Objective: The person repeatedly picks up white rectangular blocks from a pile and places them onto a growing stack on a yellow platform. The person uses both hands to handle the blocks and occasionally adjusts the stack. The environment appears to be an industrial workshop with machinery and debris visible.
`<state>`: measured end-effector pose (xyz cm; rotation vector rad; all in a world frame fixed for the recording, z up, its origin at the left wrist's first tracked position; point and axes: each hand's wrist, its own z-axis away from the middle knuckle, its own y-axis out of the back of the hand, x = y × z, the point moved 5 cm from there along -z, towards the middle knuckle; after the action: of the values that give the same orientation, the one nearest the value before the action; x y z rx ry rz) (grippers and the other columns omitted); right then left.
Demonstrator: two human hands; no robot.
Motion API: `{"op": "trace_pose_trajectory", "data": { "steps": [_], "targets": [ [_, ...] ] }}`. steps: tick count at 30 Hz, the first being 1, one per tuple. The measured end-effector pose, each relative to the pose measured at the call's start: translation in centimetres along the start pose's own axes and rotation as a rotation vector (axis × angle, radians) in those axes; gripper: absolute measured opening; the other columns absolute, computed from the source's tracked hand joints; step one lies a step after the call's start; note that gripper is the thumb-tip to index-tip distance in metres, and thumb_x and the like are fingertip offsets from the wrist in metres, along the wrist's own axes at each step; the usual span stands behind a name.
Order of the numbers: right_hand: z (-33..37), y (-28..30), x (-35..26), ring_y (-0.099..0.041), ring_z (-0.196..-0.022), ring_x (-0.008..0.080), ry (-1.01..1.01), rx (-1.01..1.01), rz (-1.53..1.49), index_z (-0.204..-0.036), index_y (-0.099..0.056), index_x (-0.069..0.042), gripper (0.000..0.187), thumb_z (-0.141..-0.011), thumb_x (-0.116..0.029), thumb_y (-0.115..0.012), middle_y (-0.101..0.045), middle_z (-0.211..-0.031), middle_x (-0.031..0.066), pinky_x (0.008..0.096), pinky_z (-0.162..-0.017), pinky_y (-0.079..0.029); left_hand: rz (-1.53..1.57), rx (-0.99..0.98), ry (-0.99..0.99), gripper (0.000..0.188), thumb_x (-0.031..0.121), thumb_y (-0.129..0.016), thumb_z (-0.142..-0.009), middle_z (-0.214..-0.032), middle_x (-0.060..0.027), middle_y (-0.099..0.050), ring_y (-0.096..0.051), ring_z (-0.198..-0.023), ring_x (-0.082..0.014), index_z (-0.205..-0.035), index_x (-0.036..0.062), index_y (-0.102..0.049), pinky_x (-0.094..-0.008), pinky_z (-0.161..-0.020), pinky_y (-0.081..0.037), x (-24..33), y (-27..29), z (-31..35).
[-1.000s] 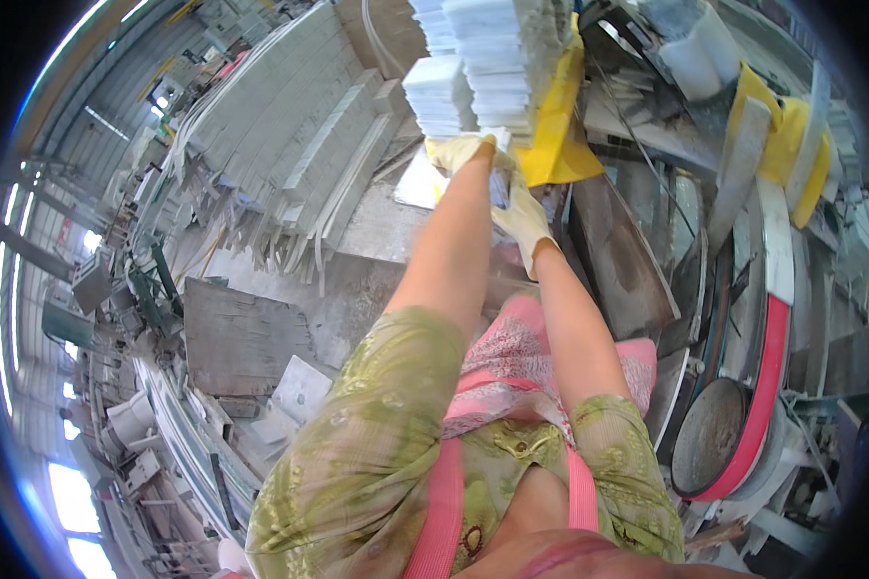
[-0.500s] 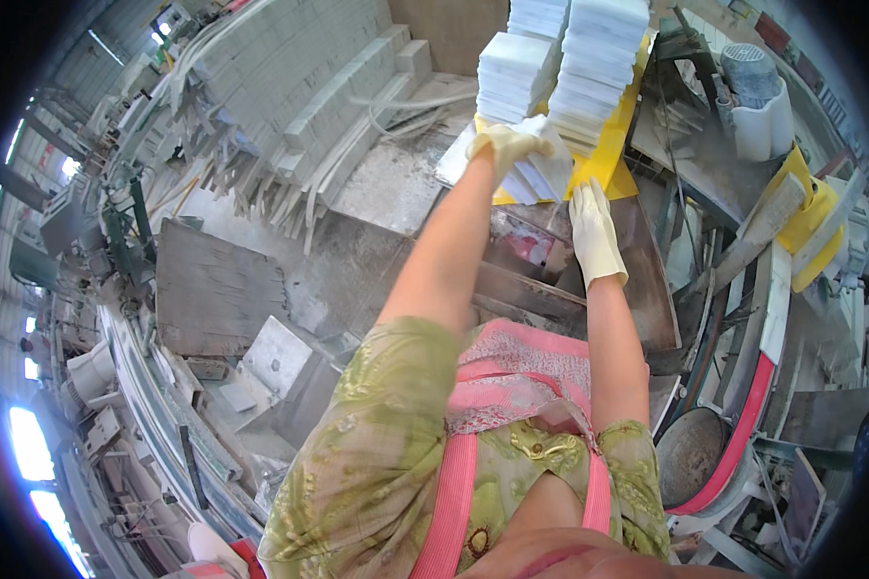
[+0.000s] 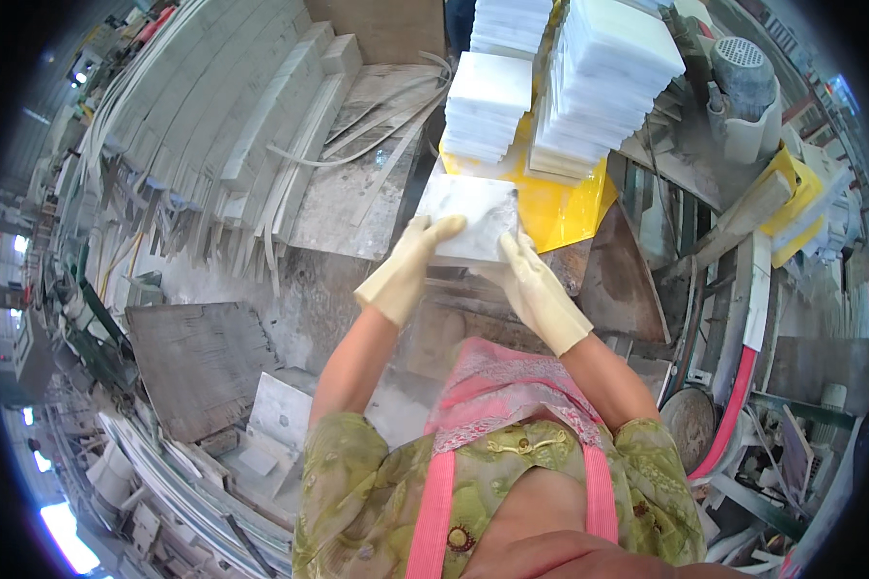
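Note:
Between my hands is a square white stone tile (image 3: 468, 206) with grey veining, its near edge toward me. My left hand (image 3: 407, 265), in a cream rubber glove, grips the tile's left near corner with the thumb lying on top. On the opposite side my right hand (image 3: 536, 289), gloved alike, closes on the right edge; part of its fingers is hidden. Just beyond stands a short stack of white tiles (image 3: 488, 106). A taller tile stack (image 3: 603, 82) rises to its right. Bright yellow sheeting (image 3: 555, 207) lies beneath the stacks.
Long grey stone strips (image 3: 203, 106) are piled at the far left, beside a dusty metal surface (image 3: 343, 207). A worn board (image 3: 201, 362) leans at the left. At the right are a motor with a grille (image 3: 743, 63) and a red-and-white curved guard (image 3: 739, 405).
Both hands have drawn back toward me and now hold one tile between them. Earlier the left reached over tiles at the stacks and the right lay beside the yellow sheeting. My view has shifted.

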<state>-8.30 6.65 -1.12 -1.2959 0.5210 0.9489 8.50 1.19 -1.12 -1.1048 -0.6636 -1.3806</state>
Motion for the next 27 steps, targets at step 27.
{"op": "trace_pose_trajectory", "data": {
  "steps": [27],
  "targets": [
    [-14.4,-5.0,-18.6,-0.051,-0.128,0.0321,0.584,0.409,1.297,-0.139,-0.047,0.002,0.042,-0.106,-0.023,-0.039,-0.042,-0.146,0.0208,0.0367,-0.095,-0.055,-0.949,-0.391,-0.288,0.081,0.072,-0.052,-0.091,-0.130,-0.0149,-0.065,-0.062,-0.116,-0.0225,-0.136,0.0056,-0.061,-0.0300,-0.095,-0.051,24.0,-3.0,-14.0]
  ]
}}
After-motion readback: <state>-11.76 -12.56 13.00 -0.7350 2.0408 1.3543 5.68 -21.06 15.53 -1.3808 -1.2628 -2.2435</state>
